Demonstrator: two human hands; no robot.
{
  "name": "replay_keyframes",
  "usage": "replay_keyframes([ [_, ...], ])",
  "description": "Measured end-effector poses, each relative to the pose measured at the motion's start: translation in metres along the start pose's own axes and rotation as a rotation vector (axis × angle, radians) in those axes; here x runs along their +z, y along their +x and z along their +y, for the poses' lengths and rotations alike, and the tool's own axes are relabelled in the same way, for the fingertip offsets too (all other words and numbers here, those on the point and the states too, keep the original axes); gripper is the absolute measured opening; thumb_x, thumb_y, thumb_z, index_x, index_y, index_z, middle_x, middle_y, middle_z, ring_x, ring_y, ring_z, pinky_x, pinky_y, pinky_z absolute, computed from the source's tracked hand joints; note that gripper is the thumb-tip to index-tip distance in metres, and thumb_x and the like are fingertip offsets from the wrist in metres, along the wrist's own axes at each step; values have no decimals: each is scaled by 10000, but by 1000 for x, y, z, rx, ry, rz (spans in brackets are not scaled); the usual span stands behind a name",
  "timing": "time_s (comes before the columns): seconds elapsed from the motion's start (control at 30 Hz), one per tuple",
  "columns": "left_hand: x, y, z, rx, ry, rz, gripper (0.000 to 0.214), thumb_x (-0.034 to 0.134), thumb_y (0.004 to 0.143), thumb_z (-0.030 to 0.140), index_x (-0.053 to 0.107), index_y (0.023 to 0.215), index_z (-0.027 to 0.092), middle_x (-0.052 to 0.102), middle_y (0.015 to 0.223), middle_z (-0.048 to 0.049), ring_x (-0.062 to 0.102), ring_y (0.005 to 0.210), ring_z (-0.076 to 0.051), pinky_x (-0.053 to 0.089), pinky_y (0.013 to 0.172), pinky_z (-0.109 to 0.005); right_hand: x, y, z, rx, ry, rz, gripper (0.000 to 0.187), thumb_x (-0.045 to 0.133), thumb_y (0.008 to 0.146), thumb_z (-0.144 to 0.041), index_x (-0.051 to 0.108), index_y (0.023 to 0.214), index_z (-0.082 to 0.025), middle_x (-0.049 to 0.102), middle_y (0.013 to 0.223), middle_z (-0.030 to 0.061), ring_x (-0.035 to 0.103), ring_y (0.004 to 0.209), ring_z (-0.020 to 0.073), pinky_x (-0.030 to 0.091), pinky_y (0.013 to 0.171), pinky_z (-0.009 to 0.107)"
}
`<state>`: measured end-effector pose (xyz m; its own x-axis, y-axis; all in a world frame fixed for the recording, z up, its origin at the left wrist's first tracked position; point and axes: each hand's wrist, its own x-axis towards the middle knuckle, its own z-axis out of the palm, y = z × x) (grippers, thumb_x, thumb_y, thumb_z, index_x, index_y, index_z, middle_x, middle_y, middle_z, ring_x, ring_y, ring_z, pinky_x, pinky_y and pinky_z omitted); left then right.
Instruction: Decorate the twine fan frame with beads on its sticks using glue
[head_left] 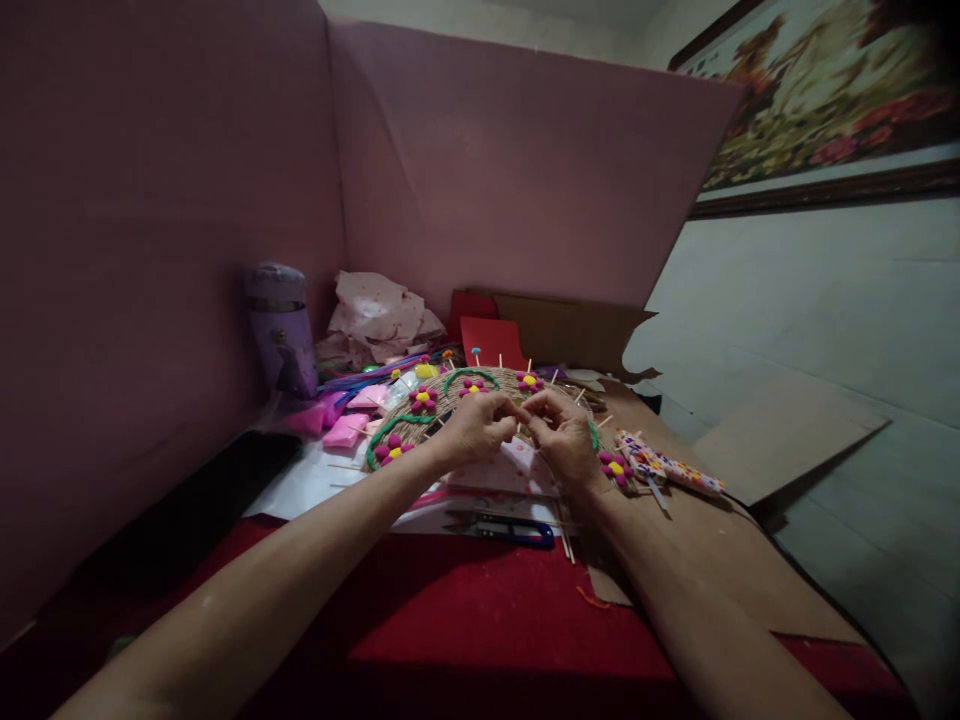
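My left hand [480,430] and my right hand [562,437] meet fingertip to fingertip over a round twine-wrapped piece [504,381]. Both are pinched closed; whatever sits between the fingertips is too small and hidden to name. Purple-petalled flowers with yellow centres, such as this flower [423,399], dot the twine. Curved green strips [384,432] lie among them. Thin wooden sticks [530,366] poke out around its edge, a few with coloured tips, one of them a blue tip [476,351]. My wrists cover part of the piece.
Blue-handled thread snips [529,530] lie at the front on a red cloth [450,610]. A flower-patterned glue gun [671,468] rests on cardboard [720,540] at right. Pink packets [345,431], a purple bottle [281,335] and crumpled paper [379,315] stand left.
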<state>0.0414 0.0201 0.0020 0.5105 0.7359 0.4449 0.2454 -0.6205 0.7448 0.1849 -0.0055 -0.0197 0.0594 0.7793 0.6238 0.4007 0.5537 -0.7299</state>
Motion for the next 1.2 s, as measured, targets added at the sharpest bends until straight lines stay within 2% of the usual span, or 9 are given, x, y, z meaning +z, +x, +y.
replay_keyframes([
  [0.1,2,2,-3,-139,-301,-24,115,497,714,147,599,738,100,558,546,19,491,411,-66,343,387,-169,0,1,1,18,11,22,135,567,771,-284,517,687,-191,503,593,-45,417,473,81,327,456,212],
  [0.17,3,4,-6,-159,-398,-7,116,540,719,186,600,740,90,596,584,-10,527,428,-76,382,397,-179,0,1,2,43,35,25,149,560,775,-305,509,692,-192,492,571,-46,417,458,83,329,441,213],
  [0.33,3,7,-10,-152,-382,70,121,608,695,210,588,696,90,609,579,-21,521,420,-69,410,409,-183,2,0,1,115,161,19,190,567,762,-349,496,690,-188,482,544,-48,415,424,81,326,400,212],
  [0.47,2,6,-8,-155,-389,73,161,619,697,252,557,698,103,585,544,0,497,400,-65,373,379,-170,2,0,-2,144,249,3,189,580,746,-344,502,687,-181,528,590,-32,420,421,73,325,397,211],
  [0.7,-1,2,-2,-135,-492,-55,204,578,728,305,531,657,120,469,415,51,397,330,-43,287,346,-162,0,0,-7,274,432,-28,181,621,686,-330,526,677,-177,537,585,-33,422,434,70,321,408,206],
  [0.9,0,0,-1,-152,-562,-83,219,609,702,317,542,664,112,506,492,29,412,371,-35,274,352,-158,3,-1,-4,393,563,-81,231,634,656,-375,494,673,-191,488,566,-48,415,432,78,335,406,212],
  [0.97,0,2,0,-151,-571,-36,220,614,697,311,536,647,112,500,486,30,408,370,-34,267,355,-161,5,-1,-4,356,457,12,259,647,655,-398,501,718,-194,505,593,-41,420,436,83,341,398,216],
  [1.1,0,4,1,-102,-557,43,239,615,702,311,527,605,112,473,446,42,376,344,-26,236,358,-169,5,-4,-9,47,60,293,189,629,721,-355,551,781,-194,547,682,-13,492,562,114,402,499,237],
  [1.2,0,4,2,-78,-551,53,251,617,706,321,532,602,109,496,471,33,383,349,-27,241,357,-173,4,-8,-15,-49,-116,292,153,559,793,-330,603,778,-184,584,680,11,518,597,134,418,551,259],
])
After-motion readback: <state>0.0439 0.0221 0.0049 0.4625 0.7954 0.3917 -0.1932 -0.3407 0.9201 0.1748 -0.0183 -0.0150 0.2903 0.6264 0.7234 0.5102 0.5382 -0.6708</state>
